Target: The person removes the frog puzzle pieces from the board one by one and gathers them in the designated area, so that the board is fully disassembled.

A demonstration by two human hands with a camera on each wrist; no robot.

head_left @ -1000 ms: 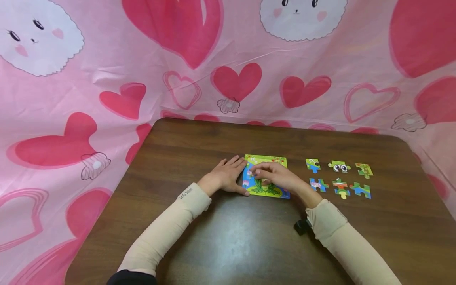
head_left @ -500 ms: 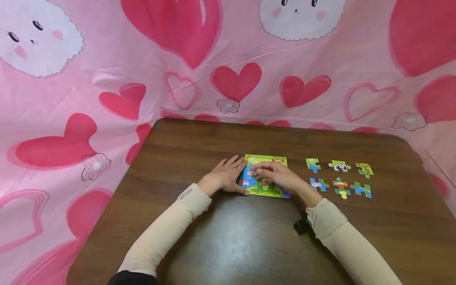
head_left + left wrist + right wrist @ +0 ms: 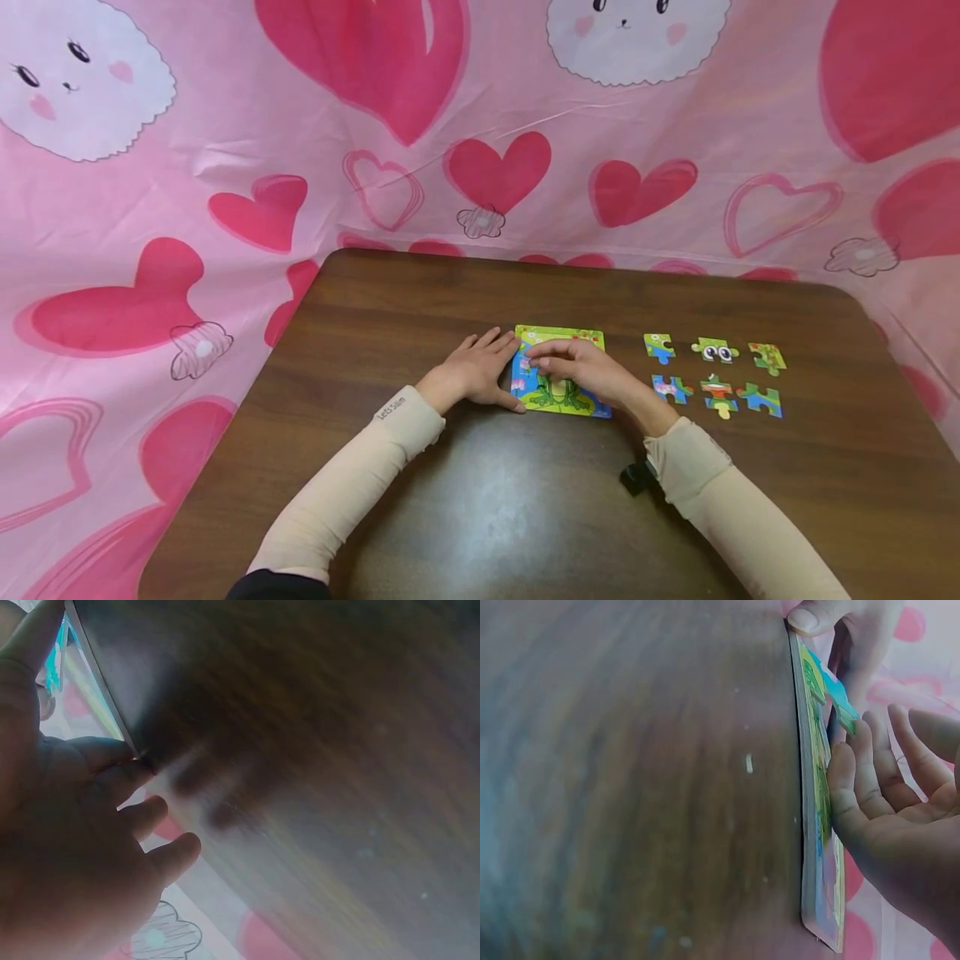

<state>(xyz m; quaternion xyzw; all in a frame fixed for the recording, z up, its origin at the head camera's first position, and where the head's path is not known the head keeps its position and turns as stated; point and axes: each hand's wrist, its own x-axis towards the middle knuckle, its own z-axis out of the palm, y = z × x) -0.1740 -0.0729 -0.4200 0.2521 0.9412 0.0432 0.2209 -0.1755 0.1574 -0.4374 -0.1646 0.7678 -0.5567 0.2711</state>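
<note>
- The frog puzzle board [image 3: 558,331] lies flat between the two hands, its left edge against the left hand [image 3: 480,371] and its far and near edges uncovered.
- One puzzle piece [image 3: 829,679] is tilted up out of the board, its end by the right hand's fingertips.
- The right hand [image 3: 588,369] arches over the board, fingers loosely bent and narrow together; I cannot tell whether they grip that piece.
- The left hand rests wide, fingers spread, thumb at the board's near left corner.
- Right of the right hand, past a strip of wood, six loose pieces [image 3: 715,351] sit in two rows of three, with gaps between them.
- Nearer the person, a small black object [image 3: 636,477] shows beside the right wrist.
- The wooden table [image 3: 427,287] stretches beyond both hands; its far edge meets pink heart-print cloth [image 3: 300,142].
</note>
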